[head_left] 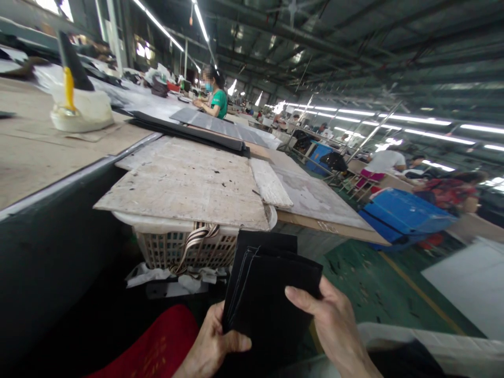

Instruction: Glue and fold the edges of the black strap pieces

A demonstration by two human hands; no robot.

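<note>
Between my hands is a small stack of black fabric pieces (275, 289), held upright in front of me. Pale stitching lines run along the left edge of the front pieces. My left hand (220, 336) grips the lower left edge, thumb across the front. At the upper right edge, my right hand (326, 310) is closed on the same stack with its thumb on the front face. The fingers behind the fabric are hidden. Just beyond the stack is a worn pale board (192, 184) lying on a plastic basket (157, 247).
A striped strap (197, 239) hangs over the basket. On the left table (31, 152) stands a glue pot (84, 107) with a yellow-handled brush. Dark flat sheets (189, 131) lie behind the board. A person in green (218, 102) works farther back. Blue bins (405, 210) stand at right.
</note>
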